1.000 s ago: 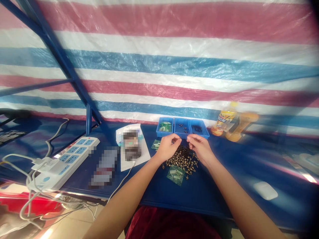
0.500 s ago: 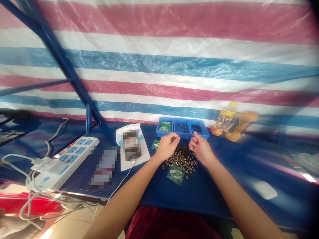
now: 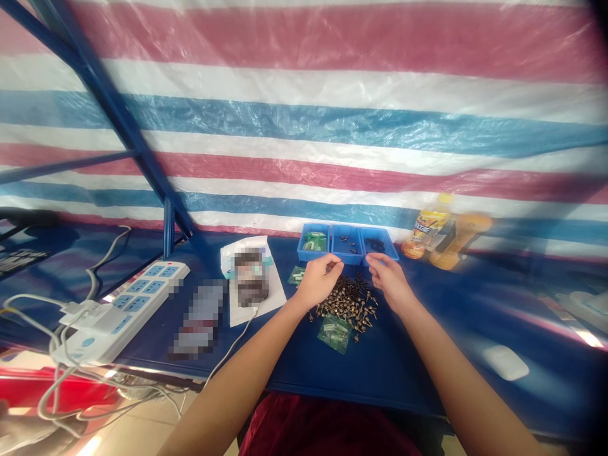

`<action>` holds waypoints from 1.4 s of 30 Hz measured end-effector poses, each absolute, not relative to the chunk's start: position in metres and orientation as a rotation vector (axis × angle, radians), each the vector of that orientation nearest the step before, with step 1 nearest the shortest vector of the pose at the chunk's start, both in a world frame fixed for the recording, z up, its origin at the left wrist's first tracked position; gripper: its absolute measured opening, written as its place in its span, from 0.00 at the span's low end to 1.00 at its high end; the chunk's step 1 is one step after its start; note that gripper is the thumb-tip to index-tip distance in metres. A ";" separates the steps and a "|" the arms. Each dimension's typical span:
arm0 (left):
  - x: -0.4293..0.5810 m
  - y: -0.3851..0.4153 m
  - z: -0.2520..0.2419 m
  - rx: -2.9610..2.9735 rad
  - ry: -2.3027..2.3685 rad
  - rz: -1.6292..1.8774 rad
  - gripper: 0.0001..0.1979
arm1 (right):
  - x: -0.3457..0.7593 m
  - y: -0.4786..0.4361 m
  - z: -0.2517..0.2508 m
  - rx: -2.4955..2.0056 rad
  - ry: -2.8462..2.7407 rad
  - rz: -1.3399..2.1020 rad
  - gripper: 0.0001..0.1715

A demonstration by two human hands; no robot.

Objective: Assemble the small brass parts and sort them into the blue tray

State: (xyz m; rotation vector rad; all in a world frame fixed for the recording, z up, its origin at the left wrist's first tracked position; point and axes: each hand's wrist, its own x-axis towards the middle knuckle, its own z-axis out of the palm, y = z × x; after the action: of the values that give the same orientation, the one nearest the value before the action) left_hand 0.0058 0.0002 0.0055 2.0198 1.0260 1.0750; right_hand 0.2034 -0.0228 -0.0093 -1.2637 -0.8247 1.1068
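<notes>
My left hand (image 3: 321, 278) is closed over the left side of a pile of brass-coloured and dark screws (image 3: 346, 304). Its fingertips are curled together, and anything between them is too small to make out. On the pile's right side, my right hand (image 3: 390, 283) has thumb and fingers drawn together, pointing left; whatever they may hold cannot be seen. Just beyond the hands stand three blue bins: the left bin (image 3: 304, 254) has green packets, the middle bin (image 3: 349, 258) a few small screws, and the right bin (image 3: 392, 252) small dark pieces.
A green plastic packet (image 3: 335, 334) lies in front of the pile. Two drink bottles, one yellow-labelled (image 3: 424, 233), stand at the back right. A white case (image 3: 506, 363) rests on the right. To the left are a white sheet (image 3: 276, 297) and a power strip (image 3: 137, 304) with cables.
My right hand has shifted slightly right, and its fingers now reach more to the left with the thumb lowered. My left hand stays where it was.
</notes>
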 end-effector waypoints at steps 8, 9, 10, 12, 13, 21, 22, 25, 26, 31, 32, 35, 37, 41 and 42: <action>0.006 0.000 0.002 2.284 1.002 1.015 0.08 | 0.188 -0.032 -0.008 -1.295 -1.495 0.957 0.21; 0.005 0.000 0.001 2.327 1.009 1.005 0.08 | 0.187 -0.033 -0.009 -1.311 -1.532 0.922 0.20; 0.005 -0.001 0.000 2.370 1.014 0.994 0.08 | 0.186 -0.034 -0.010 -1.322 -1.567 0.888 0.20; 0.004 -0.001 -0.001 2.436 1.018 0.972 0.09 | 0.185 -0.035 -0.011 -1.323 -1.628 0.822 0.19; 0.004 -0.001 -0.002 2.454 1.017 0.963 0.09 | 0.184 -0.036 -0.011 -1.323 -1.653 0.789 0.19; 0.005 0.000 0.001 2.397 0.980 1.009 0.08 | 0.184 -0.037 -0.007 -1.358 -1.660 0.722 0.19; 0.005 0.000 0.002 2.390 0.974 1.016 0.08 | 0.184 -0.037 -0.007 -1.357 -1.654 0.732 0.19; 0.005 -0.001 0.003 2.372 0.958 1.034 0.10 | 0.185 -0.037 -0.007 -1.350 -1.636 0.744 0.21; 0.005 -0.002 0.004 2.366 0.952 1.037 0.10 | 0.185 -0.037 -0.007 -1.342 -1.627 0.756 0.23; 0.005 -0.007 0.011 2.327 0.923 1.045 0.13 | 0.186 -0.033 -0.007 -1.243 -1.476 0.934 0.29; 0.004 -0.008 0.012 2.319 0.924 1.052 0.15 | 0.186 -0.032 -0.006 -1.200 -1.402 1.010 0.30; 0.004 -0.008 0.014 2.305 0.951 1.080 0.18 | 0.186 -0.032 -0.003 -1.045 -1.170 1.255 0.30; 0.005 -0.008 0.013 2.301 0.982 1.094 0.17 | 0.186 -0.034 0.001 -0.973 -1.083 1.356 0.30; 0.005 -0.006 0.011 2.308 0.994 1.098 0.15 | 0.184 -0.037 0.005 -0.952 -1.037 1.409 0.26; 0.006 -0.007 0.011 2.309 0.986 1.095 0.15 | 0.183 -0.037 0.005 -0.965 -1.051 1.403 0.25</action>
State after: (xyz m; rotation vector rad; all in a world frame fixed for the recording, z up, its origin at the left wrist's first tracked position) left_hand 0.0055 -0.0066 0.0106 2.3091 0.9859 1.0954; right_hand 0.1833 -0.0373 0.0054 -0.9648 -1.0507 1.4033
